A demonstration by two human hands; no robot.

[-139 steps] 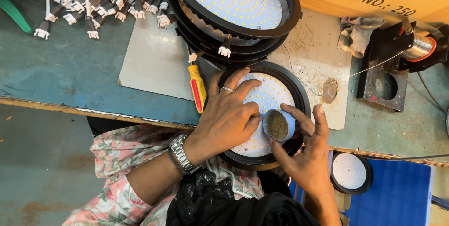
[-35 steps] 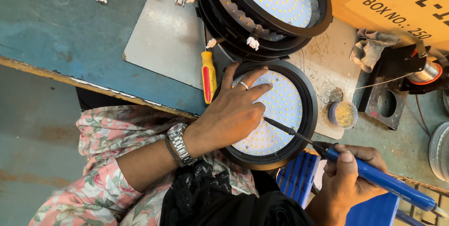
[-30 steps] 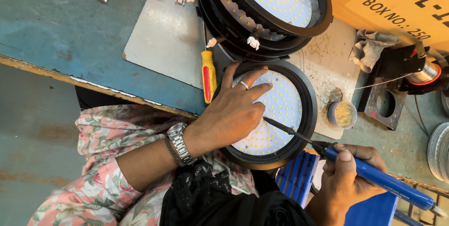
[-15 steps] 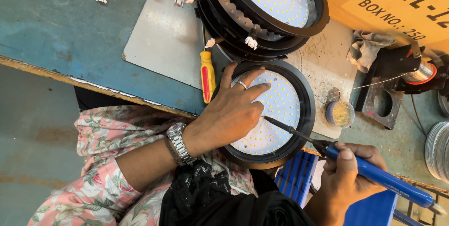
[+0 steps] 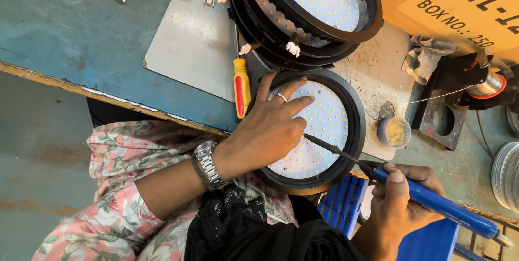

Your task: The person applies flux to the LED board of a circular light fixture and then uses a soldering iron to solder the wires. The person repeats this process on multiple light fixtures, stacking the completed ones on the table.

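Pressing flat, left hand (image 5: 270, 131) pins the round LED lamp (image 5: 319, 131) at the table (image 5: 65, 39) edge; no closed grip, fingers spread on the board. Right hand (image 5: 403, 201) is clenched on the blue soldering iron (image 5: 432, 201), tip on the board just beside the left fingertips. Risks: tip slips and burns a finger, or lamp overhanging the edge tips off. Yellow screwdriver (image 5: 241, 87) and flux tin (image 5: 396, 132) lie nearby.
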